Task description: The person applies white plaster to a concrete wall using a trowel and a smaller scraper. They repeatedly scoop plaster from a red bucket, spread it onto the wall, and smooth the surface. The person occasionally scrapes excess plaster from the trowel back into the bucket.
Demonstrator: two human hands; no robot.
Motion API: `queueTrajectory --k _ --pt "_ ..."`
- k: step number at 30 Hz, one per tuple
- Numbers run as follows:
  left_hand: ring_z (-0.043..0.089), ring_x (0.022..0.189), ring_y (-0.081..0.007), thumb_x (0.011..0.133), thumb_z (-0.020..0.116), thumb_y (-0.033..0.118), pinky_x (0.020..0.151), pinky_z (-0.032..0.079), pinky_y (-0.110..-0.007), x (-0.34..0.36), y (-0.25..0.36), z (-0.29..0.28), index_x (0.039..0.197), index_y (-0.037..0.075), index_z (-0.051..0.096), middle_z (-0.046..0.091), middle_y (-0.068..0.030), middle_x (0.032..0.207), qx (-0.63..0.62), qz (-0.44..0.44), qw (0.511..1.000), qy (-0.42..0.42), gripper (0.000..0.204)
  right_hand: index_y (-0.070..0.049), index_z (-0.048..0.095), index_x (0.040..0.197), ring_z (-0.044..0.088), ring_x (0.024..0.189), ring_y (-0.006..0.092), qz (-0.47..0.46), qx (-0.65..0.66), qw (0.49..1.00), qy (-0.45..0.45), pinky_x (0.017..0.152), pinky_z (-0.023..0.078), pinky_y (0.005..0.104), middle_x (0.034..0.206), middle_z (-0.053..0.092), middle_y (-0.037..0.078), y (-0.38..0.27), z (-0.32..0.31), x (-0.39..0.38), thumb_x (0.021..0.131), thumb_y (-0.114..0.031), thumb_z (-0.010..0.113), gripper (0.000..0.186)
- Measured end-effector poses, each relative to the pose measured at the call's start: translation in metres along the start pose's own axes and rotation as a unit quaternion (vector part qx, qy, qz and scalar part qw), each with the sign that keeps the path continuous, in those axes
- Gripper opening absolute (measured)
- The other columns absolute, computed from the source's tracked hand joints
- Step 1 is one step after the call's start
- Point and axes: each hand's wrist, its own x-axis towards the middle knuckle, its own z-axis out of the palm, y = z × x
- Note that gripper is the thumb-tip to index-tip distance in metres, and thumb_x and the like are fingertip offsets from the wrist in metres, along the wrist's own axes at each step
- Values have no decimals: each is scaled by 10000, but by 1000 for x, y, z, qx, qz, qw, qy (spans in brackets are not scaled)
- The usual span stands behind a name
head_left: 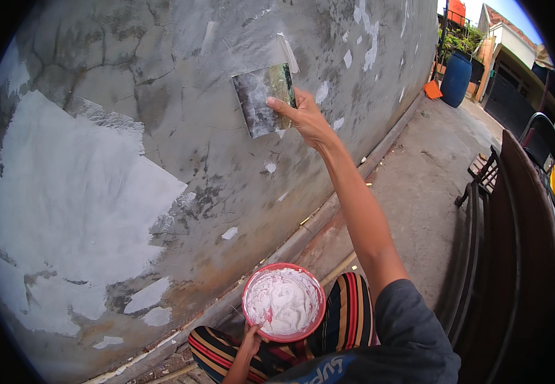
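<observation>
My right hand point(300, 117) is stretched out to the wall and closed around a flat square spreader point(261, 93), thumb on its dark, smeared face. The spreader lies near or against the grey cracked wall point(181, 89); I cannot tell if its edge touches. A fresh white streak point(287, 53) shows just above it. Down in my lap, my left hand point(250, 342) grips the rim of a red bowl point(321, 301). Thick white paste point(284, 297) fills much of the bowl.
A large white coated patch point(79, 192) covers the wall at left, with smaller white spots around. To the right stand a dark bench point(514, 256) and, farther off, a blue barrel point(457, 80) beside an orange object point(432, 89). A concrete ledge point(348, 192) runs along the wall's foot.
</observation>
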Motion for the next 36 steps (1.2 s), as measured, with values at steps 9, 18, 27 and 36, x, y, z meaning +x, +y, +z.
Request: queueTrajectory --k 9,18,27,36 --pt "614 586 -262 816 590 81 440 525 -371 1 4 1 1283 68 357 607 -139 918 12 16 1000 18 522 1 666 1066 581 777 106 -16 -71 994 79 704 474 274 917 680 19 4 -32 -13 897 -249 695 304" --pt "622 628 -265 814 582 65 433 532 -366 -7 7 -7 1314 76 345 589 -150 994 7 23 1000 18 553 -9 658 984 374 567 101 -222 -355 844 334 536 374 271 573 475 90 -11 -33 34 914 -192 641 197" --pt "628 659 -262 822 576 78 440 536 -359 -12 5 -7 1337 88 345 588 -143 1022 -7 30 999 36 565 -78 690 1088 444 511 136 -296 -394 806 329 530 412 278 690 647 124 2 7 19 882 -122 656 213" --pt "633 642 -260 827 569 74 445 532 -354 -1 10 2 1296 64 380 618 -137 949 -1 16 1000 16 506 -89 693 1105 692 777 224 -348 -341 851 196 699 529 292 914 709 130 15 63 -31 849 -20 647 269"
